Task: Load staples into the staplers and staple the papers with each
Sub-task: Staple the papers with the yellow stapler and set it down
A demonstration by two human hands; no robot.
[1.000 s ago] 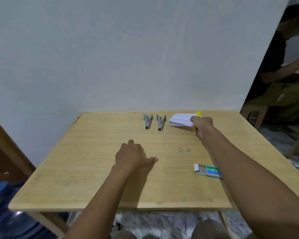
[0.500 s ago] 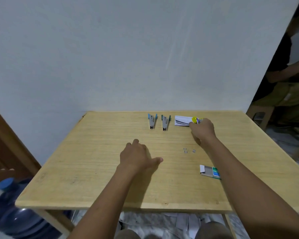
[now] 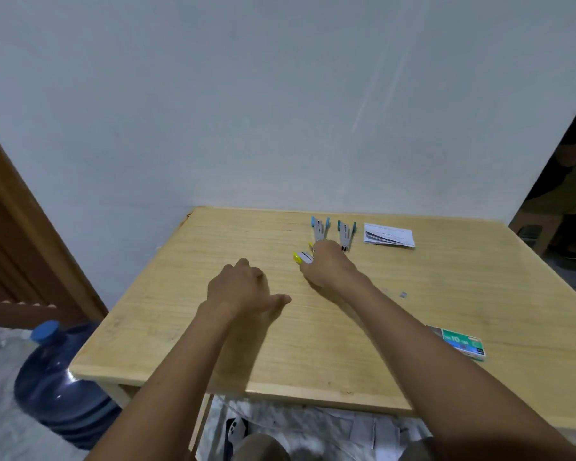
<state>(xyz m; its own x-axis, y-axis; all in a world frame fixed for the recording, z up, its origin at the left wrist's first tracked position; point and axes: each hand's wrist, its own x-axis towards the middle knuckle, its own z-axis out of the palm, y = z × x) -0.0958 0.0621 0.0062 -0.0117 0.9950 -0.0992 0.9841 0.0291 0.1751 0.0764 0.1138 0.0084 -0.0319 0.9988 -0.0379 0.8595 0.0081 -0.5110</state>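
Gripping: your right hand (image 3: 326, 265) — fingers curled round the yellow-tipped stapler (image 3: 302, 257).
Resting: your left hand (image 3: 240, 289), fingers relaxed, on grainy wooden tabletop (image 3: 180, 327).

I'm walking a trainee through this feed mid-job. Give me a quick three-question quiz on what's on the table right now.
1. True or false: the right hand holds the yellow stapler.
2. What lies just right of the green stapler in the picture? A) papers B) scissors C) a cup
3. Fill in: the left hand rests on the ____.
Key: 1 true; 2 A, the papers; 3 table.
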